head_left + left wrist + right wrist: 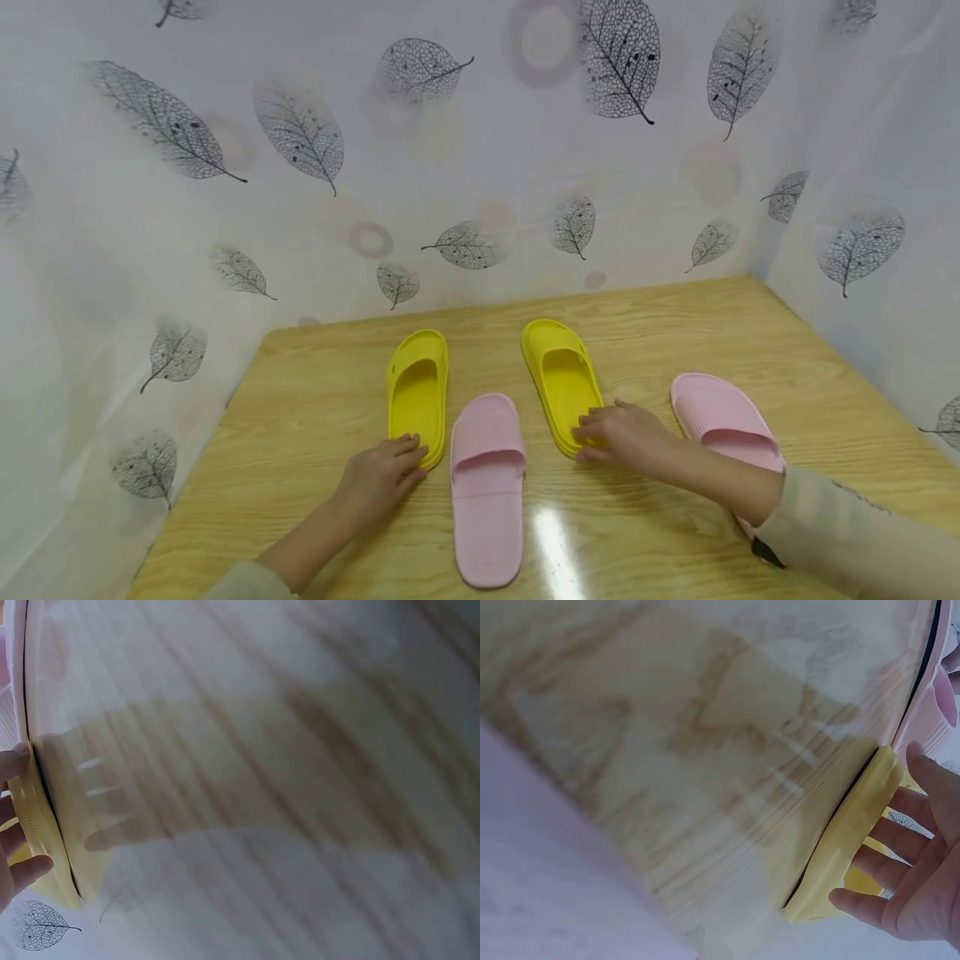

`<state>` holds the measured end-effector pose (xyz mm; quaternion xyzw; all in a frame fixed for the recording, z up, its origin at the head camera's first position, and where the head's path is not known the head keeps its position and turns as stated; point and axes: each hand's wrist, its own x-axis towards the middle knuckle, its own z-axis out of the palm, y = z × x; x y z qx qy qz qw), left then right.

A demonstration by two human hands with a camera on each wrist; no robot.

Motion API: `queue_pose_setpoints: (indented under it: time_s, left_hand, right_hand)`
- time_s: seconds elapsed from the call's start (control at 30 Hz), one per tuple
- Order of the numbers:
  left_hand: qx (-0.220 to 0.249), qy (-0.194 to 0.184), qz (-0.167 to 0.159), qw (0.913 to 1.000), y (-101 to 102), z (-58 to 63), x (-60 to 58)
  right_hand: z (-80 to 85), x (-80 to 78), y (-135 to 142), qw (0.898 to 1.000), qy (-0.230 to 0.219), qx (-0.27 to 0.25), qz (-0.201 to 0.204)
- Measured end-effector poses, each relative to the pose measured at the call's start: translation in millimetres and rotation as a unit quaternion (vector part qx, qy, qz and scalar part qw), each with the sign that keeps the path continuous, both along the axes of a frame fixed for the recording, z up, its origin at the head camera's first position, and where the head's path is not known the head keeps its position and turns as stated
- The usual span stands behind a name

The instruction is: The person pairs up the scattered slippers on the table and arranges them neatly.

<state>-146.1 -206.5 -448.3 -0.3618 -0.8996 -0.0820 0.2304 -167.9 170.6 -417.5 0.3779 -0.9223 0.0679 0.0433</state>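
Two yellow slippers lie toes away on the wooden table. My left hand (378, 479) touches the heel of the left yellow slipper (418, 400), its fingertips resting on the heel edge; the left wrist view shows the fingers (30, 871) spread along that edge. At the heel of the right yellow slipper (558, 367), my right hand (626, 435) rests its fingers, loosely extended in the right wrist view, where the hand (922, 862) shows palm-side. A pink slipper (487, 500) lies between the hands. My right forearm partly covers a second pink slipper (723, 408).
The glossy wood-grain table (315, 400) reflects light near its front. A pale cloth (480, 183) printed with leaves rises behind the table and along both sides.
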Motion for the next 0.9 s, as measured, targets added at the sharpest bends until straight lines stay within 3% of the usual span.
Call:
queue_pose_setpoints:
  time_s: [0.27, 0.57, 0.9]
  left_hand:
    - [-0.003, 0.002, 0.009, 1.0, 0.2, 0.6, 0.2]
    - [-0.005, 0.064, -0.039, 0.9972, -3.4, -2.0, -2.2]
    - [0.007, 0.066, -0.04, 0.997, -3.5, -1.3, -2.9]
  right_hand:
    - [1.3, 8.1, 1.5, 0.999, 0.03, 0.014, 0.01]
    - [-1.7, 7.5, 3.2, 0.994, 0.099, 0.017, 0.04]
    - [4.9, 7.9, -0.2, 0.996, 0.067, 0.034, 0.041]
